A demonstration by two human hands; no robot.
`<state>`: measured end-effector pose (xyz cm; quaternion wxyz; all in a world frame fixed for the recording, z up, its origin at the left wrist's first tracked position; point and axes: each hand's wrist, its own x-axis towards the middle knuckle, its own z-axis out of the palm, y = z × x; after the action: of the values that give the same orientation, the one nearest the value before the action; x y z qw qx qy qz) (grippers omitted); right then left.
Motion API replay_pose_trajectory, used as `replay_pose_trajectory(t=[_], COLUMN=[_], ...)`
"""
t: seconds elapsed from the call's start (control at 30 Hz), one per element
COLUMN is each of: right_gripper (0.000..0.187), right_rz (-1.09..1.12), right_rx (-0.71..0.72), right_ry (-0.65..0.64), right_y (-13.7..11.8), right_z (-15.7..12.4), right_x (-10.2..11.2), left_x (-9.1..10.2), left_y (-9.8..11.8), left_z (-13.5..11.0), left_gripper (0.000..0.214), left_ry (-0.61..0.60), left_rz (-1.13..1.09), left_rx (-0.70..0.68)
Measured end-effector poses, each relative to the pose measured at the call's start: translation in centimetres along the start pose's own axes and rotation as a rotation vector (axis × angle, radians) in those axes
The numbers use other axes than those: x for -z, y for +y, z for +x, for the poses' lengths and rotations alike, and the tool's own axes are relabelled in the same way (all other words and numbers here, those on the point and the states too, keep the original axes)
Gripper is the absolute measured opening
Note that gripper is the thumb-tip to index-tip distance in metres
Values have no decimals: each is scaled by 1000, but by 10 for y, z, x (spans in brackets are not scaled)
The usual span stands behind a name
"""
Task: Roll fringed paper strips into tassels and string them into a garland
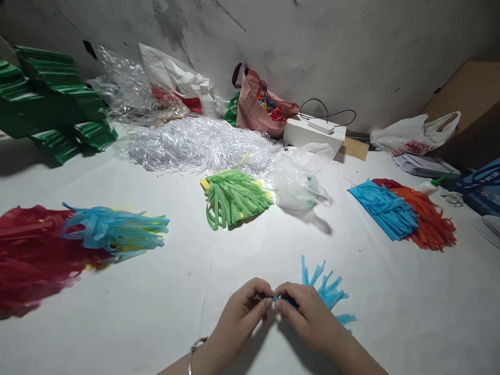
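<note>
Both of my hands meet low in the middle of the head view, fingertips almost touching. Between them is a blue paper tassel (330, 291), its cut strips fanning out behind and to the right of my right hand (307, 315). That hand is closed round the tassel's gathered part, which it mostly hides. My left hand (246, 310), with a silver bracelet at the wrist, pinches a small twisted blue end of the same tassel. Straight ahead, a bunch of green fringed paper (238, 195) lies over some yellow paper.
Red fringed paper (35, 255) and light blue fringe (117, 229) lie at left. Blue (385, 208) and orange fringe (429, 219) are at right, near a glue bottle (427, 186). Behind are clear strands (203, 143), a plastic bag (300, 179), a pink bag (253, 107) and a white box (316, 135).
</note>
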<state>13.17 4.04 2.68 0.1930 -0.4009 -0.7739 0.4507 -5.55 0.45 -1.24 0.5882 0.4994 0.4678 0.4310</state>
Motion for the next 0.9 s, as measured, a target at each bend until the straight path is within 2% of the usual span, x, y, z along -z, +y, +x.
replay_pose_trajectory(t=[0.13, 0.23, 0.37, 0.47, 0.57, 0.7, 0.9], right_gripper=[12, 20, 19, 11, 19, 15, 10], right_rz=[-32, -70, -66, -36, -98, -241, -237], right_rx=[-17, 11, 44, 45, 137, 284, 220], right_ry=[3, 19, 28, 21, 44, 134, 157], right_y=[0, 2, 5, 7, 9, 10, 5], right_z=[0, 0, -1, 0, 0, 1, 0], right_x=[6, 3, -3, -3, -4, -9, -7], left_x=[0, 0, 1, 3, 5, 5, 10], left_y=[1, 3, 5, 4, 5, 11, 17], left_z=[0, 0, 1, 2, 3, 0, -4], left_gripper=[18, 16, 16, 15, 10, 11, 11], left_ry=[32, 35, 37, 79, 86, 65, 127], left_rz=[10, 27, 34, 36, 82, 124, 126], left_rx=[-2, -8, 1, 28, -36, -86, -146])
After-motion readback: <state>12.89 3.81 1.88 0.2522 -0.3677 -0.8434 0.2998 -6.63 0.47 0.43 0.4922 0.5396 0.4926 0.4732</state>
